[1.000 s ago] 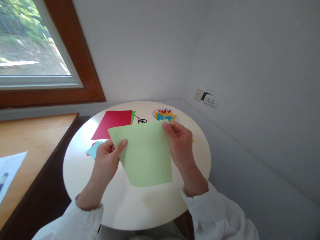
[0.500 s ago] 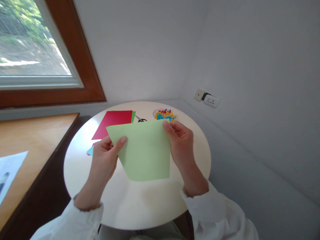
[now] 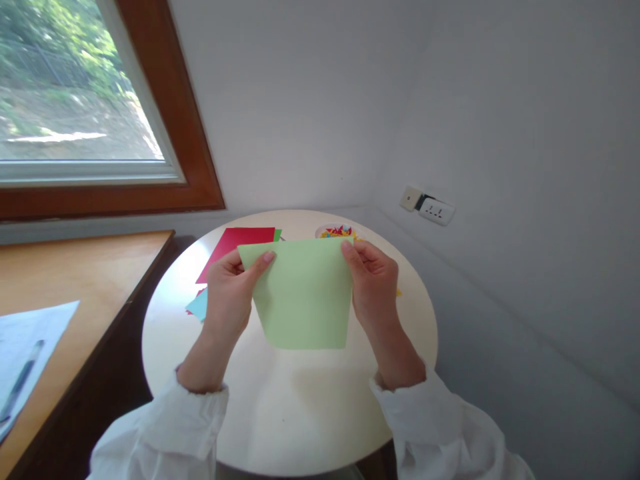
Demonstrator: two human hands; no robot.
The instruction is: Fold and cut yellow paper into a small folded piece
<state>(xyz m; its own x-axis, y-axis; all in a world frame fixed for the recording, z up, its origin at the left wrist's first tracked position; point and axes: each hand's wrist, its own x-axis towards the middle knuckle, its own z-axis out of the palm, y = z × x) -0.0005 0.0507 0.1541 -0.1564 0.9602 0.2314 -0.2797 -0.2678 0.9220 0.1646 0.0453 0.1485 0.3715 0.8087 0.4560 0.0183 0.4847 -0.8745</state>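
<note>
A light green sheet of paper [image 3: 306, 297] is held up above the round white table [image 3: 280, 427], its face toward me. My left hand [image 3: 234, 287] pinches its upper left corner, thumb in front and fingers behind. At the upper right corner, my right hand [image 3: 373, 273] grips the sheet the same way. Behind the paper's left side lies red paper [image 3: 235, 243] with a green edge [image 3: 278, 235] showing under it. Small blue paper [image 3: 198, 306] and red bits lie beside my left wrist. Scissors seen earlier are mostly hidden by the sheet.
A clear bowl [image 3: 320, 229] of colourful paper pieces [image 3: 340, 231] stands at the table's far side. To the left, a wooden desk [image 3: 125, 267] carries a printed sheet [image 3: 55, 320] and a pen [image 3: 23, 380]. White walls and a socket [image 3: 437, 211] lie beyond.
My left hand has shifted its hold up toward the sheet's upper left corner, and the paper's top edge is more level. The whole view has turned slightly left.
</note>
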